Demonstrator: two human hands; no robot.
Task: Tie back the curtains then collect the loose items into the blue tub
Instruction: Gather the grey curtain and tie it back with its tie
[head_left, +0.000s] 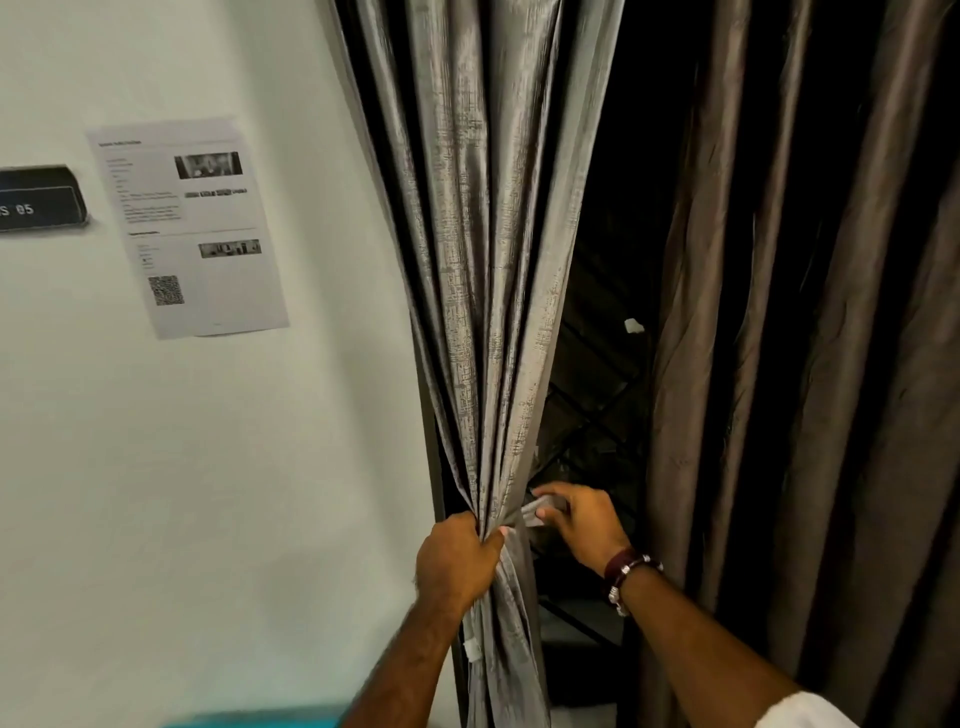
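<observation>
The left hand (457, 564) had the left curtain (488, 291) bunched in a closed fist beside the wall — the right hand (582, 522) pinched a fabric tie-back strip (540, 506) just beside the gather. Best play, I'd judge: keep the fist tight and wrap the strip snugly round — no slack.

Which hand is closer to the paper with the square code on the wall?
Left. The left hand clutches the bunched curtain below and right of the paper; the right hand is farther right.

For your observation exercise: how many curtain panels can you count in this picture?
2. The silvery curtain is bunched beside the wall, gripped by the left hand; the brownish curtain hangs loose at right. More may lie outside the frame.
</observation>
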